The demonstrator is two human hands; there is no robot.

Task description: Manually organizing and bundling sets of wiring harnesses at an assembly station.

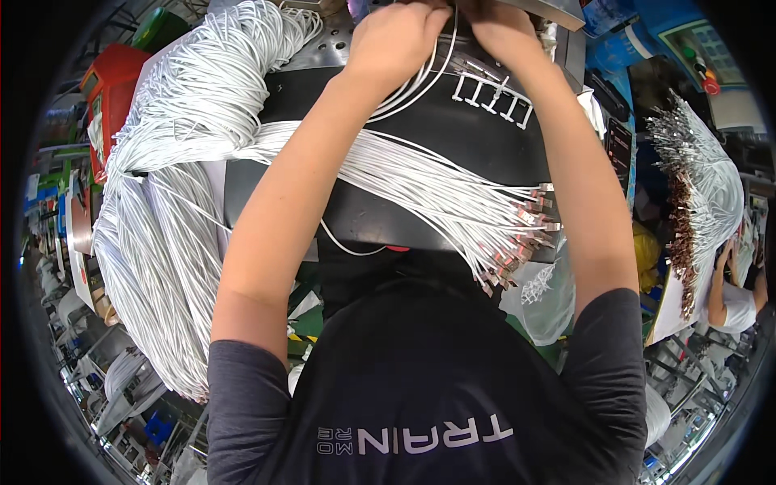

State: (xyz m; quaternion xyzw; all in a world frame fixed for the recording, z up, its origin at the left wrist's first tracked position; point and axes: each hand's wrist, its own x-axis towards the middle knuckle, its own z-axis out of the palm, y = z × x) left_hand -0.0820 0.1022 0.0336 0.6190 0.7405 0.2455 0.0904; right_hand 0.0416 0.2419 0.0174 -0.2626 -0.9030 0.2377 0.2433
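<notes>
At the top edge, my left hand (398,40) is closed, its fingertips pinching at a white cable (446,61) that loops down from there. My right hand (503,31) is beside it, its fingers mostly cut off by the frame and in shadow. Under my forearms, a fan of white cables (412,166) with metal plugs (521,234) at its right end lies across a black work surface (339,214). Between my forearms sits a row of small white T-shaped plastic pieces (491,99).
A large heap of white cables (206,73) stands at left, with a long bundle (153,275) hanging over the edge. A red bin (113,93) is behind it. At right are a clear plastic bag (546,295), another cable bundle (703,186) and another person's arm (717,283).
</notes>
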